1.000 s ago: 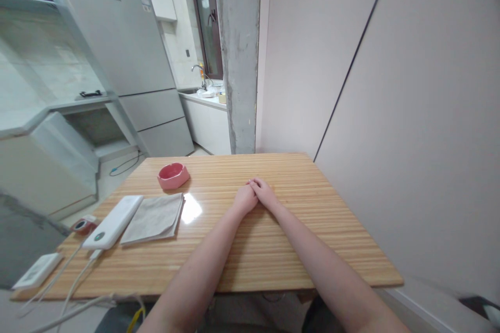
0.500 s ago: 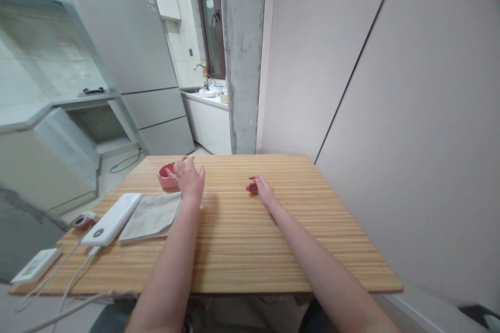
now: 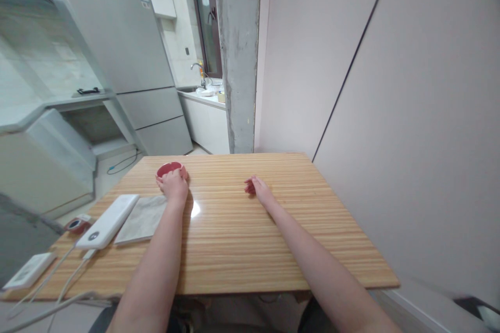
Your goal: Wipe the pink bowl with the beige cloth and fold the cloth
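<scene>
A round pinkish-red ashtray (image 3: pixel 169 167) with notches in its rim rests at the far left of the table. My left hand (image 3: pixel 174 184) spans its near side from above, fingers and thumb gripping the wall to either side. The back of the hand hides the front of the ashtray. Right of the table's middle, my right hand (image 3: pixel 258 189) lies on its side on the wood. Its fingers are loosely bent and apart, with nothing seen in them. Under my left forearm's edge lies a folded grey cloth (image 3: pixel 140 218).
Left of the cloth are a white power bank (image 3: pixel 107 221) with cables, a small reddish-brown device (image 3: pixel 77 225) and a white box (image 3: pixel 29 270). The wooden table (image 3: pixel 234 250) meets a pale wall on the right. Behind stand a fridge (image 3: pixel 113 36) and a concrete pillar (image 3: pixel 239 62).
My left hand has moved left and down from open above the ashtray's right side, and now grips it. The right hand stays in place. The view has shifted slightly.
</scene>
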